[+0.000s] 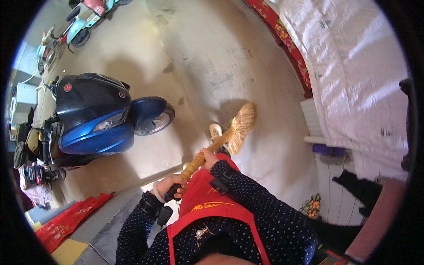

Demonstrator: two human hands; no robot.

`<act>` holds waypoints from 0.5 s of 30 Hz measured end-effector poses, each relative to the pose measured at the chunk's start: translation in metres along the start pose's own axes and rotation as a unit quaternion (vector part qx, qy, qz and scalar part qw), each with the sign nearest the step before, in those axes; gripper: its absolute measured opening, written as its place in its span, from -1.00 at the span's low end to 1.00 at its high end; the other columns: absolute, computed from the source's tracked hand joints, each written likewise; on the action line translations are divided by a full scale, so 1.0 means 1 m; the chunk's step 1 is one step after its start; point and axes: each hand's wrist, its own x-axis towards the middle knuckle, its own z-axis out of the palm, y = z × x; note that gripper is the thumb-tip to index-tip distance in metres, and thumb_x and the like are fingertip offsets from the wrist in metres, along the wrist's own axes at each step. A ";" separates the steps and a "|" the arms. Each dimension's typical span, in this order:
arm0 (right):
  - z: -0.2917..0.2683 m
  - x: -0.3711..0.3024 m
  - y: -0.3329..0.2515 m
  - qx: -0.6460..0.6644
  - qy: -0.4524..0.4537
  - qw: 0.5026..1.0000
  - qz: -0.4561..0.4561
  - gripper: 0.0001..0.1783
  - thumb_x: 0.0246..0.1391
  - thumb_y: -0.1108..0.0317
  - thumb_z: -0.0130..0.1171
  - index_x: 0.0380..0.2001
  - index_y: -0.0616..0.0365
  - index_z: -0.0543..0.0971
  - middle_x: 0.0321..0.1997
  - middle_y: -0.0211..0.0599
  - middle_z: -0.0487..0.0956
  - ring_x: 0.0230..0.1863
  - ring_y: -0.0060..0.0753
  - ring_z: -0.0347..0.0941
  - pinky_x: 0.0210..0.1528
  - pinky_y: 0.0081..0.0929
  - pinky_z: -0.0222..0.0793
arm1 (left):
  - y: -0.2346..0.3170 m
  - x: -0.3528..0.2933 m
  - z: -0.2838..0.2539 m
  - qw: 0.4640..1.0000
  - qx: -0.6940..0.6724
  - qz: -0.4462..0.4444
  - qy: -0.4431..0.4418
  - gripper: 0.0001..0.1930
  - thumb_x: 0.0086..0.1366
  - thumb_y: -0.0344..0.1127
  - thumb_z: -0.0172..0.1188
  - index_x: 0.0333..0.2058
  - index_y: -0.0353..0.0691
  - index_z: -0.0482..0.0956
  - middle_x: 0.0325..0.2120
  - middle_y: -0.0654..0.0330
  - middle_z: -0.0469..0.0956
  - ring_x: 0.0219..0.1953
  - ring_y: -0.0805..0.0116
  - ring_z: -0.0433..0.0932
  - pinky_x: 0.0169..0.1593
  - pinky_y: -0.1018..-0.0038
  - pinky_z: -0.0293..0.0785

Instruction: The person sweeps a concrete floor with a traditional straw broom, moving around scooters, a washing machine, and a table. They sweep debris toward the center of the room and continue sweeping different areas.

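Observation:
A straw broom slants across the front of my body, its handle pointing down to the left. Its pale bristles fan out low over the concrete floor; whether they touch it I cannot tell. My left hand is closed round the dark upper end of the handle. Farther along the shaft, my right hand grips it just above the bound straw. A red apron hangs behind the handle, and one light shoe shows beside the bristles.
To the left stands a blue and black motor scooter, its front wheel toward the middle. A turquoise scooter is farther back. A plastic-covered bed or table with a red floral edge lines the right. Red cloth lies at lower left.

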 end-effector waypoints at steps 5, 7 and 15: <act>0.087 0.044 -0.082 -0.053 -0.084 0.994 0.048 -0.82 0.00 0.28 0.06 -0.52 0.13 0.34 -0.55 -0.29 0.41 -0.49 -0.29 0.38 -0.32 -0.30 0.42 | 0.050 0.007 0.066 0.974 0.119 0.117 0.150 -0.65 0.04 -0.45 0.07 -0.15 -0.28 0.28 -0.65 0.25 0.31 -0.74 0.53 0.25 -0.70 0.61 0.17; 0.120 0.071 -0.123 -0.037 -0.127 0.985 0.113 -0.80 0.02 0.28 0.08 -0.52 0.12 0.33 -0.59 -0.31 0.40 -0.54 -0.32 0.37 -0.38 -0.37 0.41 | 0.074 0.041 0.090 0.959 0.108 0.170 0.199 -0.70 0.05 -0.44 0.06 -0.20 -0.25 0.27 -0.65 0.25 0.31 -0.74 0.50 0.26 -0.70 0.57 0.20; 0.191 0.081 -0.238 -0.127 -0.188 0.971 0.079 -0.81 0.04 0.28 0.06 -0.48 0.13 0.33 -0.63 -0.32 0.38 -0.65 -0.35 0.34 -0.55 -0.40 0.38 | 0.129 0.101 0.156 0.939 0.149 0.266 0.158 -0.66 0.00 -0.52 0.08 -0.22 -0.31 0.22 -0.65 0.16 0.40 -0.74 0.38 0.43 -0.66 0.48 0.39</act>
